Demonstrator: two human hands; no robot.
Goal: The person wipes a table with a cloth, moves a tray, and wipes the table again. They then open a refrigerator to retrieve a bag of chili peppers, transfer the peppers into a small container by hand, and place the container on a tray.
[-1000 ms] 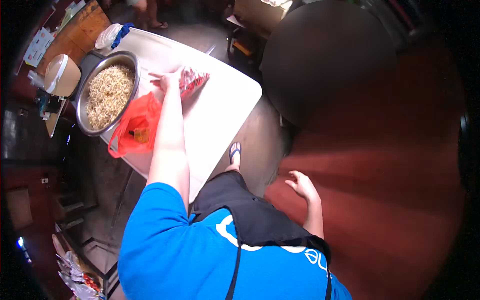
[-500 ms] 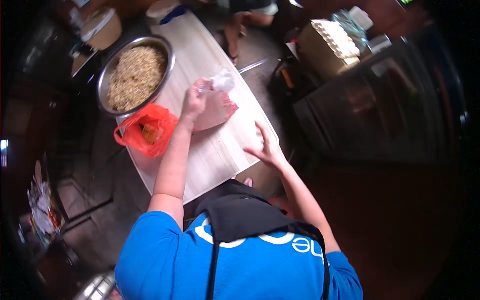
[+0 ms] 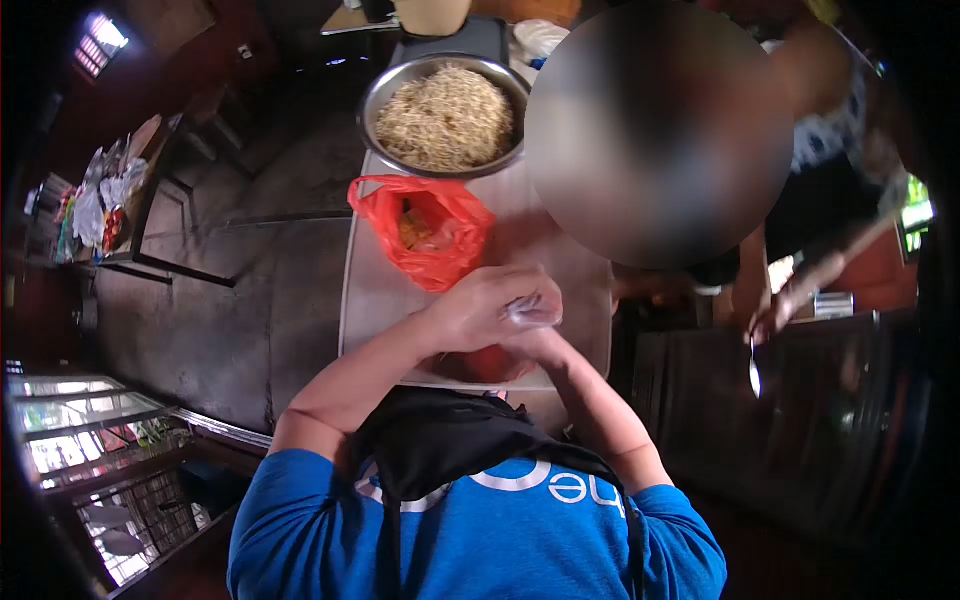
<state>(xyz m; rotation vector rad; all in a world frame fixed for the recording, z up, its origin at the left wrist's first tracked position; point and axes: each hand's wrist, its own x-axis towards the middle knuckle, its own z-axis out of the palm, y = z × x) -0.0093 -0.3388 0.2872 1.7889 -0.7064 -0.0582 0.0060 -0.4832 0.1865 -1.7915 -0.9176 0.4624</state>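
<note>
Over the near part of the table, my left hand (image 3: pixel 505 300) is closed on the gathered top of a clear plastic bag (image 3: pixel 530 310). My right hand (image 3: pixel 537 346) is just below it, closed at the bag's neck, its fingers mostly hidden behind the left hand and the bag. Reddish contents show in the lower part of the bag, under my hands. Just beyond my left hand stands an open red plastic bag (image 3: pixel 450 255) with something orange-yellow inside. Behind that is a wide metal basin (image 3: pixel 375 135) heaped with pale, shredded-looking food (image 3: pixel 445 115).
The pale table (image 3: pixel 365 310) ends close to my waist. At the right, another person's hand (image 3: pixel 775 315) holds a spoon (image 3: pixel 755 372) hanging downward. A round blur covers the area beyond the table's right side. A side table (image 3: pixel 150 205) with plastic bags stands at the left.
My left hand has come down toward me with the clear bag. My right hand, open and apart before, has joined it at the bag. The view has turned, bringing another person into sight.
</note>
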